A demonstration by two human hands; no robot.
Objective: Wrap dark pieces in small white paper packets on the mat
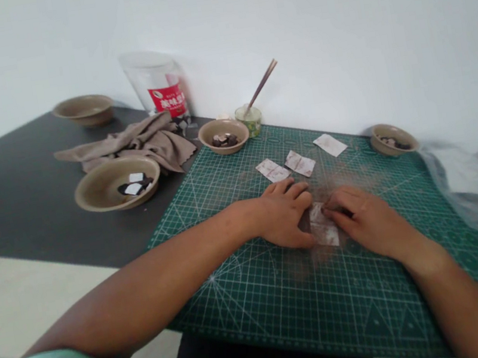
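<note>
A creased whitish paper piece [325,232] with brown smudges lies on the green cutting mat [258,297]. My left hand [284,214] rests flat at its left side, fingers apart, thumb at the paper's edge. On the right, my right hand [360,217] has its fingers pinched together over the paper's upper right part; what they hold, if anything, is too small to make out. Beyond my hands lie a smudged paper [273,170], another beside it [300,163] and a cleaner one [330,144]. Brown powder stains the mat around them.
Bowls with dark pieces stand at the mat's back [225,143], back right [394,148] and left [119,197]. Also there: an upper-left bowl [83,110], cloth [137,140], clear jar [156,89], cup [250,121] with sticks, plastic bag [476,184].
</note>
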